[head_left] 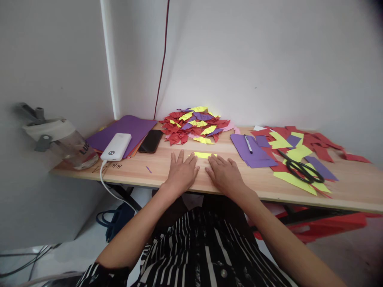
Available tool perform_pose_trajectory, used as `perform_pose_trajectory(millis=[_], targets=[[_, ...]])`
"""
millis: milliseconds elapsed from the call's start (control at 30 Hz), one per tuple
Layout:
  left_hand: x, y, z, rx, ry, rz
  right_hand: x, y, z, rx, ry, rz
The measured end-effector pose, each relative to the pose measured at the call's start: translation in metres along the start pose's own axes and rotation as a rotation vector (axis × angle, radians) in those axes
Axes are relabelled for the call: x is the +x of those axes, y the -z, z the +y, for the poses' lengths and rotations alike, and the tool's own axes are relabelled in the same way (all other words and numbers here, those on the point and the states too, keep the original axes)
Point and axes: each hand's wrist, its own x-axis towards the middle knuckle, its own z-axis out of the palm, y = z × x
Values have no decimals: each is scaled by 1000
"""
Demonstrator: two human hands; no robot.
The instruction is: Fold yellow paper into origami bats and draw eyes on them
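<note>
A narrow strip of folded yellow paper (205, 155) lies flat on the wooden table in front of me. My left hand (183, 170) rests on the tabletop with its fingers spread, the fingertips at the strip's left end. At the right end, my right hand (224, 170) lies flat with its fingers stretched out over the paper's edge. Behind the strip sits a heap of folded paper pieces (194, 124) in red, yellow and purple.
Purple sheets (254, 156) with a pen (248, 144) lie right, beside coloured scraps (287, 140) and black-handled scissors (302, 169). Leftward are a phone (151, 141), a white power bank (116, 146) with a cable, purple sheets (131, 125) and a bottle (74, 147).
</note>
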Motion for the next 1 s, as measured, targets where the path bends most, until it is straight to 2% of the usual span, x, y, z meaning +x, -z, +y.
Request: perform_pose_trajectory(millis=[100, 200, 267, 400, 533, 667, 900, 1000], targets=[[6, 0, 11, 8, 11, 17, -1, 0, 1, 0, 2, 6], [12, -4, 16, -27, -66, 43, -1, -3, 3, 3, 16, 28], [15, -8, 16, -57, -63, -29, -1, -4, 7, 12, 39, 35], [18, -12, 11, -70, -59, -63, 2, 0, 10, 29, 64, 22], [19, -11, 12, -82, -42, -80, 11, 6, 0, 78, 59, 80], [19, -10, 13, -91, -45, -111, 19, 2, -11, 200, 104, 105], [19, -7, 14, -120, -42, -93, 14, -6, -7, 241, 29, 119], [19, -8, 12, -136, -41, -88, 9, -8, -1, 216, 41, 96]])
